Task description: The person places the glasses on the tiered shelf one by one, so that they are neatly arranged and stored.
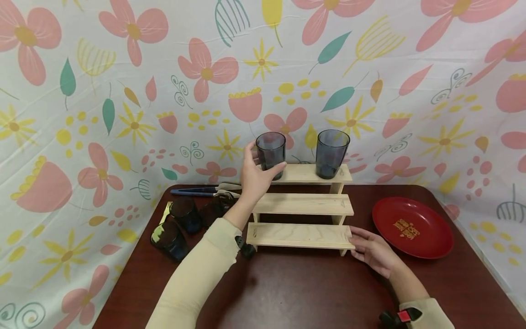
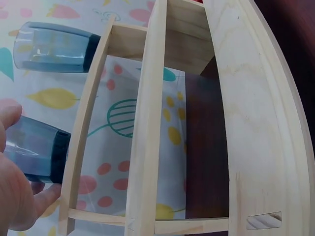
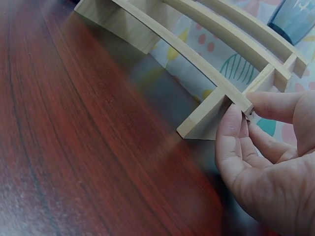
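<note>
A three-step wooden rack (image 1: 304, 204) stands on the dark table. On its top step, toward the left end, is a blue-tinted glass (image 1: 271, 148), and my left hand (image 1: 256, 178) grips it with thumb and fingers around its sides. The left wrist view shows that glass (image 2: 37, 150) with its base at the top board. A second blue glass (image 1: 332, 153) stands upright at the right of the same step, apart from my hand. My right hand (image 1: 374, 251) pinches the right end of the lowest step, the thumb above and fingers below in the right wrist view.
More dark glasses (image 1: 186, 214) crowd the table's left side, with a yellow fork (image 1: 166, 212) beside them. Behind these lie blue-handled utensils (image 1: 193, 191). A red oval plate (image 1: 412, 227) sits right of the rack. Flower-patterned cloth (image 1: 205, 73) hangs behind the table.
</note>
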{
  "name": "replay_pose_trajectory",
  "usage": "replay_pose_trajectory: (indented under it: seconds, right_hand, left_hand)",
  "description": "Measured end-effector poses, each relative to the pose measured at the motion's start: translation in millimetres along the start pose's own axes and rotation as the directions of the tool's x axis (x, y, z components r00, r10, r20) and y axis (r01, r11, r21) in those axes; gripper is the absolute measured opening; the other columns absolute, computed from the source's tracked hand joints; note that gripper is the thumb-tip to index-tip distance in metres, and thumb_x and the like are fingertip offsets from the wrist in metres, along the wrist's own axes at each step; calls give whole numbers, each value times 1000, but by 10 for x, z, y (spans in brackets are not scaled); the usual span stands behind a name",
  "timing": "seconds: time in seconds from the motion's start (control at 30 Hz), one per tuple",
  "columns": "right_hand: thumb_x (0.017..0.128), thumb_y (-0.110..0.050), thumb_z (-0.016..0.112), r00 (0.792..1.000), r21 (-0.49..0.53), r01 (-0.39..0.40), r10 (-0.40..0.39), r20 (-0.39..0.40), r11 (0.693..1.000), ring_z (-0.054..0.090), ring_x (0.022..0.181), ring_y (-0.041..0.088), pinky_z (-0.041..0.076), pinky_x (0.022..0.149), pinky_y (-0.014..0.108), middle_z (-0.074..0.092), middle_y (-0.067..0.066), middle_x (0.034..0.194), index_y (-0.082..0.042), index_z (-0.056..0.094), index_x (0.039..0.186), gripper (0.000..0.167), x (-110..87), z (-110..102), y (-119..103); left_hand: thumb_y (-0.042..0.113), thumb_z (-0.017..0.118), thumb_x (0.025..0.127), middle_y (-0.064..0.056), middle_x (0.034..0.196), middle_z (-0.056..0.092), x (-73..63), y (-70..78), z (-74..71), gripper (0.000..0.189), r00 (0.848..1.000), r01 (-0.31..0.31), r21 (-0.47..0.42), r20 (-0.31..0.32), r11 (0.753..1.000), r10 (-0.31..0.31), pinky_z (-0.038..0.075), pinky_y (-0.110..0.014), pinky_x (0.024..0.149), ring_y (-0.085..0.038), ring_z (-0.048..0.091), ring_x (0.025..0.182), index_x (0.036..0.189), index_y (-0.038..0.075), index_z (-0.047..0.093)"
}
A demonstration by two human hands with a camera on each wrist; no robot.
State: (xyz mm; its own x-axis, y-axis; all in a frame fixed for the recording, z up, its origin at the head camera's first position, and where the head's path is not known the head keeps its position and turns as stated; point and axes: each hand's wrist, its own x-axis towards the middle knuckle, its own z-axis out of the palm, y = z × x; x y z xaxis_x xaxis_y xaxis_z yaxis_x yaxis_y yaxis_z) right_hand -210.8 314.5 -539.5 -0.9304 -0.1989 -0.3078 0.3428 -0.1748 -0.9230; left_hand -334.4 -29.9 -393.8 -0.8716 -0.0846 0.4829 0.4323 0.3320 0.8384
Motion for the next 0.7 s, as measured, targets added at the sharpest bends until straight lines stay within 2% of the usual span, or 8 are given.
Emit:
replay_pose_trajectory:
  seconds: [0.17, 0.43, 0.7]
  right_hand:
    - [107, -12, 59, 1000, 2, 1, -1, -8, 1000, 66, 97, 14, 57, 84, 31, 68, 1, 116, 3, 23, 160, 66, -8, -7, -1]
    - [107, -12, 59, 1000, 2, 13, -13, -1, 1000, 66, 99, 15, 57, 84, 30, 65, 2, 120, 3, 23, 160, 66, -1, 8, -9]
    - [107, -12, 59, 1000, 5, 9, -9, 0, 1000, 66, 98, 15, 57, 83, 30, 67, 2, 118, 0, 30, 157, 59, -6, 7, 22]
  left_hand:
    - [40, 91, 81, -7, 128, 56, 33, -47, 61, 95, 1000, -20, 28, 6, 999, 20, 53, -43, 92, -24, 62, 109, 156, 22, 36]
    - [40, 90, 83, -8, 134, 55, 50, -86, 80, 96, 999, -37, 2, 18, 999, 37, 52, -41, 97, -23, 59, 117, 158, 21, 33]
    - [38, 89, 84, -8, 140, 51, -75, -79, -28, 99, 997, -25, -58, 68, 998, 28, 51, -49, 101, -24, 54, 125, 162, 19, 29]
